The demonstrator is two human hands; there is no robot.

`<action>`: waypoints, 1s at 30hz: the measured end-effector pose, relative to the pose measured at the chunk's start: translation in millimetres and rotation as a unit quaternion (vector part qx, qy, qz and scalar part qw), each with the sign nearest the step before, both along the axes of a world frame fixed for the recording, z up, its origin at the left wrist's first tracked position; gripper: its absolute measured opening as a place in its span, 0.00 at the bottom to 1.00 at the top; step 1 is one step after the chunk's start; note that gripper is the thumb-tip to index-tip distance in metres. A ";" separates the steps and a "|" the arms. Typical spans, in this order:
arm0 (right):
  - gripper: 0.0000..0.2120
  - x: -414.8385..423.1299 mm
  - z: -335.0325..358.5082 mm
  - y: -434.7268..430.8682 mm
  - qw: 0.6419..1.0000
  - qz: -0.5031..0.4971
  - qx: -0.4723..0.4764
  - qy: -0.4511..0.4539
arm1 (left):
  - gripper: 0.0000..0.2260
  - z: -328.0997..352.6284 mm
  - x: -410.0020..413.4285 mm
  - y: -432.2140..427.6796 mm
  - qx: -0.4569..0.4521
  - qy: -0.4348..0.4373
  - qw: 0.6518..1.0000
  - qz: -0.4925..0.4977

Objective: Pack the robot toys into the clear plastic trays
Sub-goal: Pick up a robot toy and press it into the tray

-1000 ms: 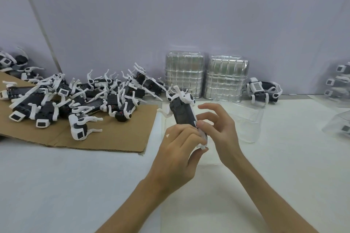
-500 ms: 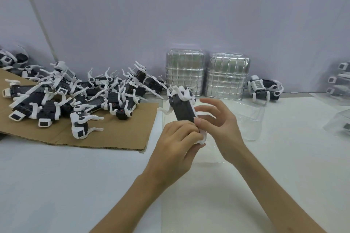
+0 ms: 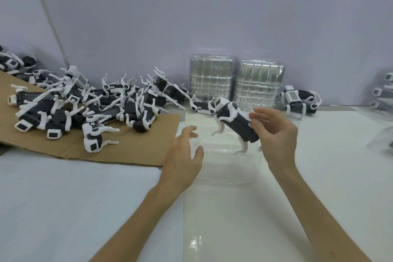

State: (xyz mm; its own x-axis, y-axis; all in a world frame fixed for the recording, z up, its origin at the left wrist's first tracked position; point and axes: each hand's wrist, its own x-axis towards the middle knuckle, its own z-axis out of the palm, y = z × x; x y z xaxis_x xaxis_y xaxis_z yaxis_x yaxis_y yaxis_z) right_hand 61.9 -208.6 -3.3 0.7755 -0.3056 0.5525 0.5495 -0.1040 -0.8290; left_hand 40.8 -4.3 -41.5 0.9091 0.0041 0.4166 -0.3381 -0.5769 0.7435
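Note:
My right hand [image 3: 276, 136] pinches the rear end of a black-and-white robot dog toy [image 3: 234, 121], holding it tilted with its legs hanging down over a clear plastic tray [image 3: 229, 164] lying on the white table. My left hand [image 3: 185, 157] hovers with fingers spread at the tray's left edge and holds nothing. A heap of several more robot toys [image 3: 89, 104] lies on a sheet of brown cardboard [image 3: 131, 151] to the left.
Two stacks of clear trays [image 3: 212, 78] [image 3: 258, 85] stand against the back wall. A loose toy [image 3: 202, 107] lies in front of them and another robot toy [image 3: 299, 100] stands to their right. Packed trays [image 3: 382, 91] sit at the far right edge.
My left hand has let go of the toy and dropped to the left beside the tray. My right hand alone has turned the toy legs-down over the tray.

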 end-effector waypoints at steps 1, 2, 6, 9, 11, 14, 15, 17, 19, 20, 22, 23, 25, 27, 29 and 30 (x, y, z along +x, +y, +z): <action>0.17 0.0 -0.9 1.5 1.000 -0.003 -0.010 0.000 | 0.20 -1.9 1.6 1.3 0.008 0.020 1.000 -0.011; 0.17 -0.2 -1.6 3.6 1.000 -0.003 -0.020 0.001 | 0.20 -2.7 1.7 2.2 0.020 0.024 0.999 -0.016; 0.13 -1.4 -3.4 5.1 0.998 0.000 -0.063 0.005 | 0.23 -1.1 -1.6 -1.3 0.021 0.024 0.999 -0.031; 0.10 0.1 -4.5 0.7 0.988 0.024 -0.147 0.040 | 0.25 -3.0 0.0 -0.6 0.015 0.016 0.999 -0.031; 0.11 1.2 -6.5 0.8 0.973 0.051 -0.214 0.066 | 0.26 -3.5 1.5 0.0 0.010 0.005 0.999 -0.036; 0.12 1.3 -8.7 2.4 0.958 0.039 -0.275 0.068 | 0.26 -2.8 3.2 -0.4 0.047 -0.024 0.997 -0.051; 0.12 1.7 -8.5 2.1 0.956 0.035 -0.282 0.065 | 0.26 -2.7 4.0 -0.1 0.053 -0.029 0.997 -0.056; 0.13 2.5 -8.0 0.8 0.957 0.036 -0.282 0.064 | 0.25 -2.4 4.7 1.9 0.054 -0.029 0.996 -0.059; 0.12 2.9 -8.0 0.5 0.957 0.042 -0.276 0.072 | 0.24 -2.8 6.5 3.6 0.052 -0.022 0.997 -0.057; 0.12 2.8 -8.6 0.9 0.957 0.046 -0.274 0.078 | 0.24 -3.0 7.1 3.9 0.055 -0.017 0.997 -0.058; 0.12 2.5 -10.2 1.9 0.956 0.053 -0.271 0.097 | 0.24 -2.2 7.7 4.1 0.060 -0.003 0.996 -0.062; 0.13 2.7 -10.8 2.0 0.955 0.055 -0.272 0.106 | 0.24 -1.0 7.8 4.4 0.056 0.008 0.996 -0.065; 0.13 2.7 -11.1 1.4 0.952 0.056 -0.278 0.116 | 0.26 2.1 7.1 5.7 0.044 0.027 0.997 -0.066; 0.13 2.6 -11.3 1.3 0.951 0.052 -0.283 0.115 | 0.27 4.2 5.1 7.7 0.050 0.037 0.996 -0.060; 0.12 3.1 -12.1 1.6 0.951 0.048 -0.285 0.114 | 0.27 5.7 4.2 9.2 0.079 0.037 0.995 -0.056; 0.12 3.5 -12.5 1.8 0.951 0.047 -0.285 0.114 | 0.27 5.7 4.1 9.5 0.097 0.035 0.993 -0.055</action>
State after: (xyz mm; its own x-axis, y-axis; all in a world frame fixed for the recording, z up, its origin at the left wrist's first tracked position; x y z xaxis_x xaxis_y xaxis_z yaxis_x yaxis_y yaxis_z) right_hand 65.5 -206.8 -15.8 0.9039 0.0693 0.4221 0.3917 -0.5304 -0.7518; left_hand 45.0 5.2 -35.8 0.9260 -0.1712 0.3365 -0.3592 -0.6736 0.6459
